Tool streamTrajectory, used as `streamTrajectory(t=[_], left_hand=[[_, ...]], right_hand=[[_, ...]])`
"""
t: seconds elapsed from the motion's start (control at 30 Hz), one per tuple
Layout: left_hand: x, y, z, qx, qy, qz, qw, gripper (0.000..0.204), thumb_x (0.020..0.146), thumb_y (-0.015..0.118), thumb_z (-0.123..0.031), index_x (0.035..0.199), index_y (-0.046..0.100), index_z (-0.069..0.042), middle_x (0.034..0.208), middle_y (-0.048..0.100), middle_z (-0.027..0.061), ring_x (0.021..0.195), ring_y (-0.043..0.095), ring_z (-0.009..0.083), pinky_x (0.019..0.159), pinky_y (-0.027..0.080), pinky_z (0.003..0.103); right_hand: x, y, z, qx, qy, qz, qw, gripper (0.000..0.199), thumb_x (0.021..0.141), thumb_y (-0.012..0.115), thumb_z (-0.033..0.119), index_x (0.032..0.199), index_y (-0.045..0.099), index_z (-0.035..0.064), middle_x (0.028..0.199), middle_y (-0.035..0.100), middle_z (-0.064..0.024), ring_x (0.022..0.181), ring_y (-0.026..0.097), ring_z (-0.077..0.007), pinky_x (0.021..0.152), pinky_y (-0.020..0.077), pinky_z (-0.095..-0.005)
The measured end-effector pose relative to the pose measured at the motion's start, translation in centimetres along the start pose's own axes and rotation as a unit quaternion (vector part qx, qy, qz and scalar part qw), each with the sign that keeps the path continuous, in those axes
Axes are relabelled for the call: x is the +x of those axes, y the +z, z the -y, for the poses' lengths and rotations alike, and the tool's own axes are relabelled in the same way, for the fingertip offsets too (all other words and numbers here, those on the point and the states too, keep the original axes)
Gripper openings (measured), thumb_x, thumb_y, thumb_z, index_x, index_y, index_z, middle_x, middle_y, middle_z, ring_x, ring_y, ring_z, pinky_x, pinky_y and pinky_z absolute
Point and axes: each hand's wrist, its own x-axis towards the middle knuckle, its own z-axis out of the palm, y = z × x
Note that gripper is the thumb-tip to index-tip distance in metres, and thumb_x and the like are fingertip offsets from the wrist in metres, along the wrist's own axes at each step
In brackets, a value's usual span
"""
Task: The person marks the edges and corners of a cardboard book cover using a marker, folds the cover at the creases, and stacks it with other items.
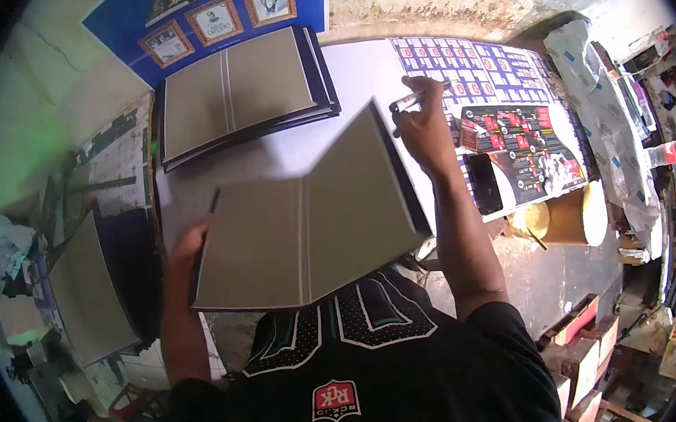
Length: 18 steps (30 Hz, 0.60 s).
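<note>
An open hardcover case (256,242), grey-beige inside with dark edges and a pale double line down its spine, tilts in front of my body. My left hand (187,247) is closed on its left edge, fingers partly hidden and blurred. A thin dark stick-like piece (215,199) juts up beside that hand; I cannot tell what it is. Beyond the cover's right half, my right hand (427,127) is raised, closed round a white-and-black marker-like tool (406,103). At the far left of the table lies a stack of similar open covers (262,81).
Printed sheets (521,143) cover the table's right side, with a dark phone (483,182) on them. A yellowish round container (572,219) stands past the right edge. Another cover (87,289) leans at left. Wooden blocks (580,358) are stacked at lower right.
</note>
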Motion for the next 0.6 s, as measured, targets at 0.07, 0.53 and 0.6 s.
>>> streamTrajectory(t=[0.07, 0.53, 0.6], left_hand=[[-0.9, 1.4, 1.1, 0.109, 0.062, 0.058, 0.99, 0.028, 0.096, 0.054, -0.025, 0.101, 0.069, -0.002, 0.093, 0.067, 0.004, 0.08, 0.061, 0.0098, 0.071, 0.049, 0.028], [-5.0, 2.9, -7.1, 0.143, -0.018, -0.055, 0.988, 0.047, 0.092, 0.059, -0.045, 0.1, 0.066, 0.001, 0.077, 0.066, 0.0133, 0.073, 0.061, 0.0172, 0.067, 0.048, 0.038], [-5.8, 0.1, -9.1, 0.284, 0.017, -0.165, 0.944, 0.051, 0.094, 0.056, -0.048, 0.097, 0.066, 0.002, 0.073, 0.063, 0.0129, 0.067, 0.058, 0.0157, 0.062, 0.045, 0.038]], right_hand=[[-1.0, -1.3, 2.1, 0.112, 0.098, 0.141, 0.979, 0.041, 0.079, 0.056, -0.002, 0.118, 0.046, -0.0014, 0.114, 0.06, -0.0194, 0.096, 0.062, -0.0222, 0.075, 0.0514, -0.0353], [-0.7, 4.3, 11.8, 0.354, 0.088, -0.062, 0.929, 0.031, 0.093, 0.067, 0.028, 0.077, 0.058, 0.0029, 0.061, 0.045, 0.0061, 0.058, 0.036, -0.0031, 0.052, 0.0299, -0.0204], [0.1, 5.0, 12.7, 0.282, 0.048, -0.076, 0.955, 0.033, 0.092, 0.068, 0.029, 0.077, 0.058, 0.0016, 0.061, 0.048, 0.0042, 0.058, 0.039, -0.0046, 0.052, 0.0334, -0.0222]])
